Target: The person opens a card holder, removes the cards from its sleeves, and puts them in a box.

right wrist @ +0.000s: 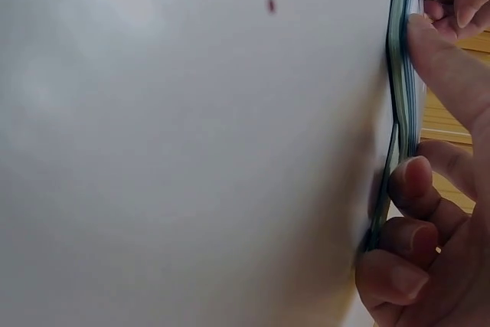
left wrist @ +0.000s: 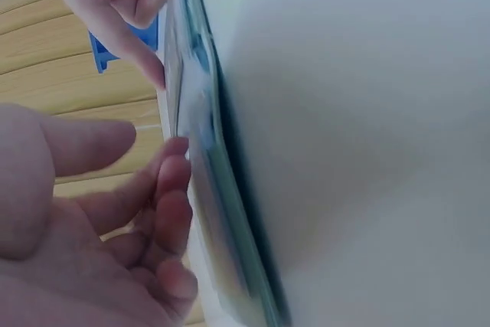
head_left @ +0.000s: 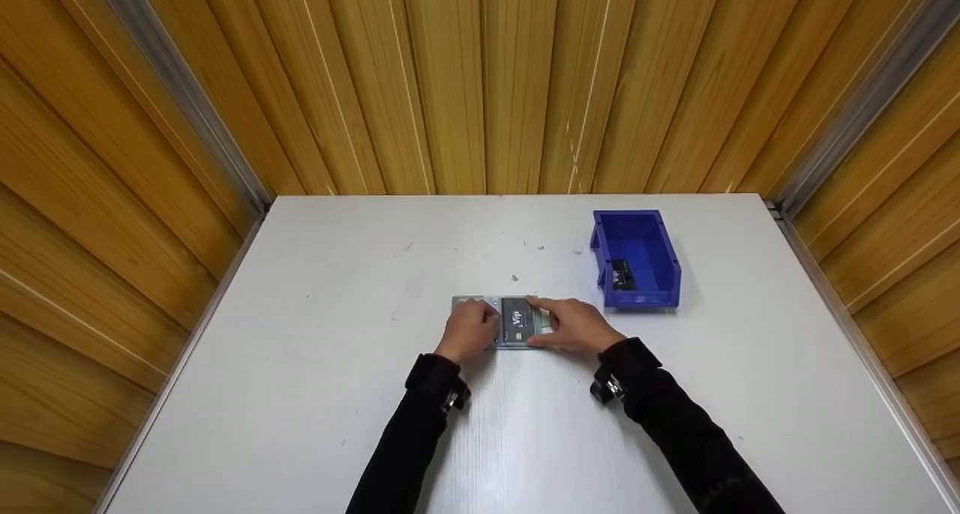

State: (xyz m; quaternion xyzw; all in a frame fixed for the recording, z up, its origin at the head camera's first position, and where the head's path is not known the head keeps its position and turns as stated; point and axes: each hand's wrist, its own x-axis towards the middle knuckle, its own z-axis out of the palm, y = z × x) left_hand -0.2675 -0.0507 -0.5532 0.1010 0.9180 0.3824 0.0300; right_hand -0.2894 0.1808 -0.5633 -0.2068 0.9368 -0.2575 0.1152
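A flat card holder (head_left: 494, 302) with clear pale blue-green sleeves lies open on the table in the head view. On its middle sits a dark VIP card (head_left: 517, 320). With thumb and forefinger, my right hand (head_left: 574, 325) spans this card at its right-hand corners. My left hand (head_left: 469, 328) is over the holder's left part, fingers bent. The left wrist view shows the left fingertips (left wrist: 174, 216) against the holder, the thumb apart from them. Several right fingers (right wrist: 413, 239) are curled at the holder's edge in the right wrist view.
A blue open-fronted bin (head_left: 642, 299) stands behind and right of my right hand. Inside it lies another dark VIP card (head_left: 622, 275). Under everything is a white table (head_left: 315, 394), bounded by wood-patterned panels (head_left: 480, 86) at the back and sides.
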